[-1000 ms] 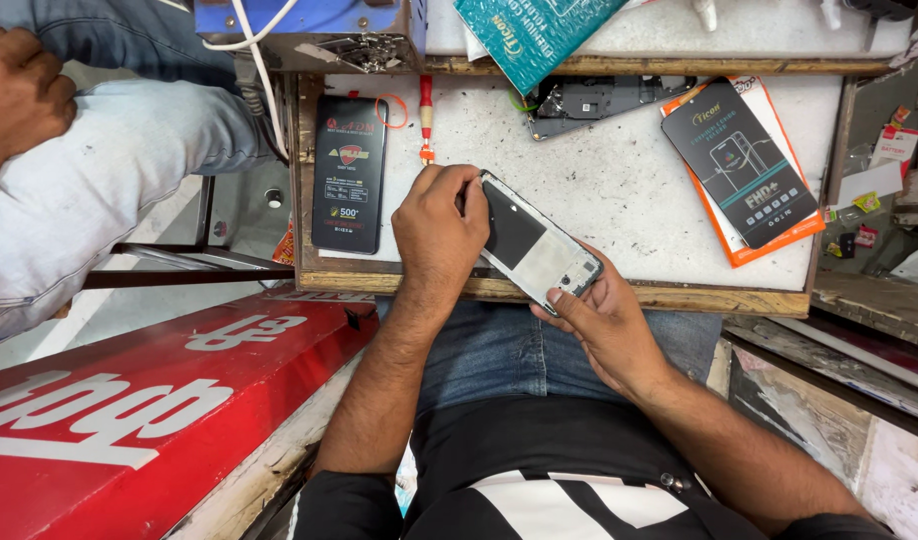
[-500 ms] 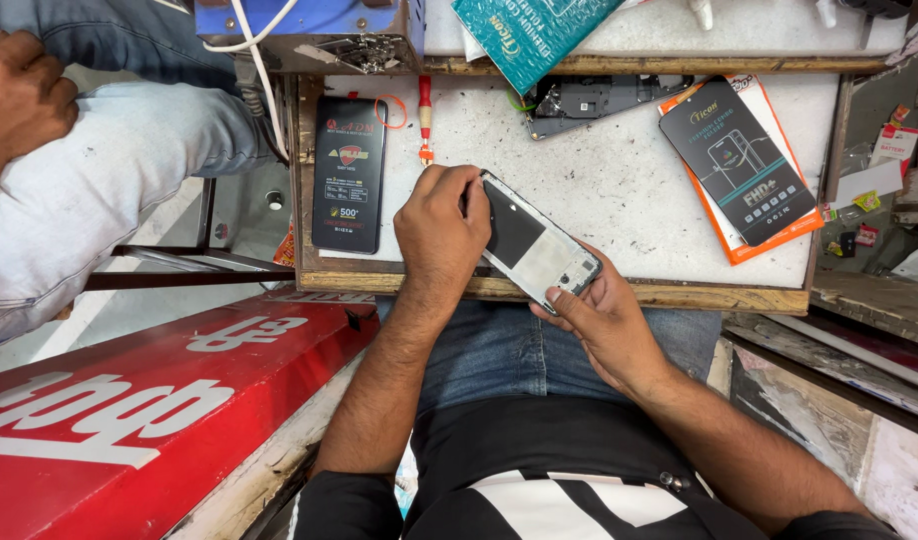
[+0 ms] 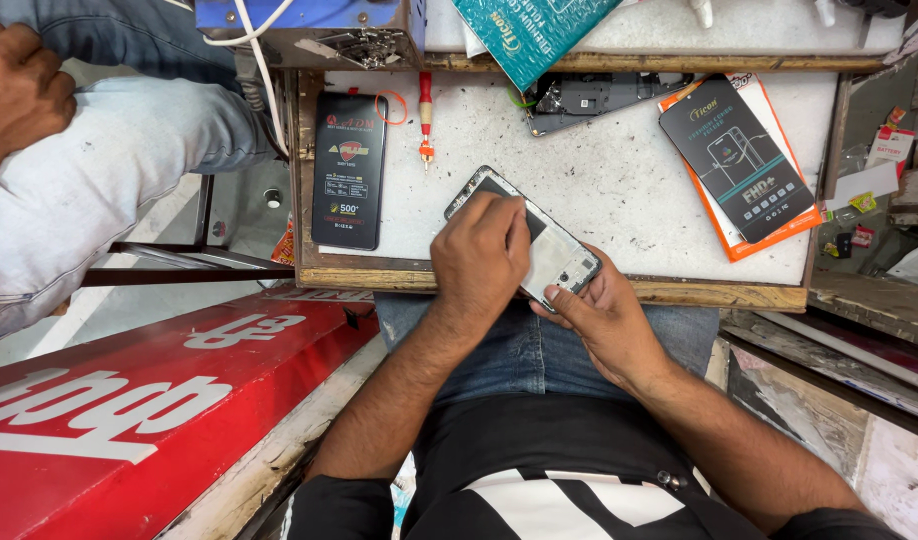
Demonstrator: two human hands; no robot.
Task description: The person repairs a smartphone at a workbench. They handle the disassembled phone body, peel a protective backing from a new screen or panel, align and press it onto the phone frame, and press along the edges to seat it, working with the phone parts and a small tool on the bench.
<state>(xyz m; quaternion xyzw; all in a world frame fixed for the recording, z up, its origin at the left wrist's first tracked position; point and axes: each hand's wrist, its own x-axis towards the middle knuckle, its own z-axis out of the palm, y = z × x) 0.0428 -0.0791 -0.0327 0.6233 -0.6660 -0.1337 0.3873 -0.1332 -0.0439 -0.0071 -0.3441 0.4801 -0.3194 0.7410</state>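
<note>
An opened phone body [image 3: 554, 255] with its back off lies tilted over the front edge of a small white worktop [image 3: 619, 180]. My left hand [image 3: 479, 255] rests on top of it, fingers pressing near its upper end. My right hand [image 3: 604, 310] holds the phone's lower end from beneath and the side. Most of the phone's upper half is hidden under my left hand.
On the worktop lie a black flat package [image 3: 349, 170], a red-handled screwdriver [image 3: 425, 115], a dark phone frame [image 3: 589, 98] and a black package on an orange one [image 3: 739, 160]. Another person's hand [image 3: 19, 90] and light sleeve are at left. A red signboard [image 3: 129, 410] lies lower left.
My left hand has shifted slightly right and down over the phone, covering more of its dark upper part. The right hand and the phone stay in place.
</note>
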